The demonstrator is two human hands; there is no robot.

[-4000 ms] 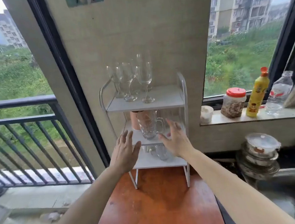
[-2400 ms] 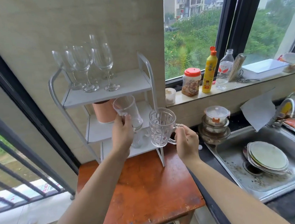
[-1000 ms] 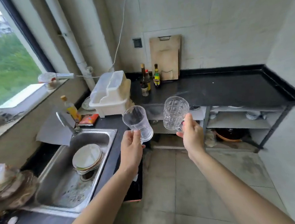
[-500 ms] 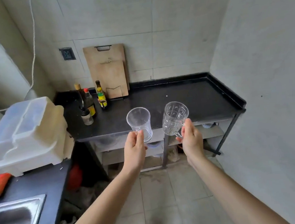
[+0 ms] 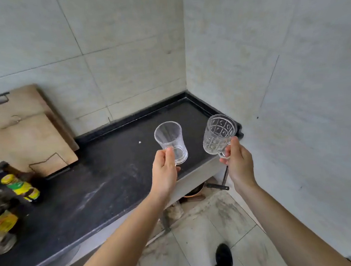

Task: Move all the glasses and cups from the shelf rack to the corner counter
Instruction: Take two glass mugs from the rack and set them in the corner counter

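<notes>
Two vessels are held above the corner counter (image 5: 119, 179): a smooth glass (image 5: 171, 141) gripped by the left hand (image 5: 165, 171), a patterned mug (image 5: 218, 135) by the right hand (image 5: 238, 163).

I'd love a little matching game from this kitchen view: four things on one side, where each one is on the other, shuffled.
Things:
1. smooth glass mug
2. patterned glass mug
3. wooden cutting board
4. yellow-labelled bottle

Places:
A. leaning against the tiled wall
B. in the right hand
C. standing on the black counter, at the left
D. in the left hand

Pairs: 1-D, 2-B, 3-A, 4-C
</notes>
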